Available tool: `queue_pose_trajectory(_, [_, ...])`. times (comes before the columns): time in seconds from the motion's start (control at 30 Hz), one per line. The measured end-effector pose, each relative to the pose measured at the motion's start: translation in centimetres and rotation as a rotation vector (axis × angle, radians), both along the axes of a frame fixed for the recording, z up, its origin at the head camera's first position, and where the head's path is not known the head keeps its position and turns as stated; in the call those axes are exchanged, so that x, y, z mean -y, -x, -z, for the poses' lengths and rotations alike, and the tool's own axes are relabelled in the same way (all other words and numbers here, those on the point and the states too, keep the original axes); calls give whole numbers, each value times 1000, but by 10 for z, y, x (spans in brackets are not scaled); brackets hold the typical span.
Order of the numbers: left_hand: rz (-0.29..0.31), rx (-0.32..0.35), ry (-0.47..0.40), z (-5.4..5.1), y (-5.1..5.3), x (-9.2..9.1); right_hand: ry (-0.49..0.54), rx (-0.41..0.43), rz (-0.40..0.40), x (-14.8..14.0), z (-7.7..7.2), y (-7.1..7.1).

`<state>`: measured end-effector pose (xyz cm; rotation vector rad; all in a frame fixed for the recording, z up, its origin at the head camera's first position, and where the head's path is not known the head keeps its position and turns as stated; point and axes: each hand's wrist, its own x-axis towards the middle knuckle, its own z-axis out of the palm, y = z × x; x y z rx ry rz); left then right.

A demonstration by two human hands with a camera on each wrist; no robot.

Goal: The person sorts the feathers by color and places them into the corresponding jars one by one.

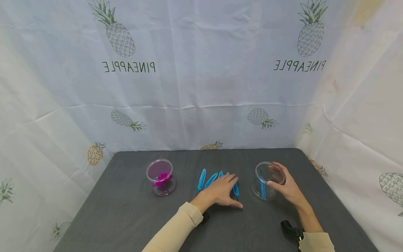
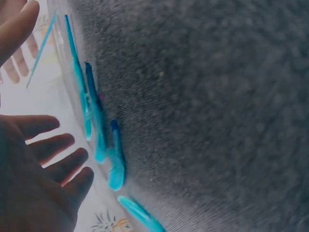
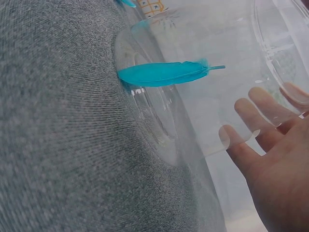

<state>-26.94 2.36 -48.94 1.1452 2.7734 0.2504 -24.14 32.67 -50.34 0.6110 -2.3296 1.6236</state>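
Observation:
My right hand point(image 1: 288, 183) holds a clear plastic jar point(image 1: 271, 191) near its rim, thumb in front and fingers round the far side. One blue feather point(image 3: 164, 73) leans upright inside that jar. To its left, my left hand point(image 1: 220, 191) hovers over or rests among several blue feathers point(image 1: 202, 180), fingers spread and partly hiding them. In the left wrist view the feathers point(image 2: 95, 116) lie on the table beyond the fingers, and nothing shows in that hand's grasp.
A second clear jar point(image 1: 159, 167) stands on the left with a bright magenta piece point(image 1: 162, 179), its kind hard to make out. Everything sits on a dark grey table point(image 1: 126, 203). A pineapple-print cloth point(image 1: 195, 84) hangs behind and along both sides.

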Motion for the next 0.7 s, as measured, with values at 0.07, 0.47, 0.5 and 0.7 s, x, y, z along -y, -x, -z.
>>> queue_pose_trajectory(0.07, [-7, 3, 17, 2, 0, -1, -3, 2, 5, 0, 0, 0])
queue_pose_trajectory(0.47, [-11, 6, 99, 10, 1, -4, 4, 6, -2, 0, -1, 0])
queue_pose_trajectory(0.5, [-14, 7, 100, 10, 1, -5, 3, 8, -4, -1, 0, 0])
queue_pose_trajectory(0.7, [-30, -3, 98, 12, 0, -6, -5, 12, -6, -3, 1, 1])
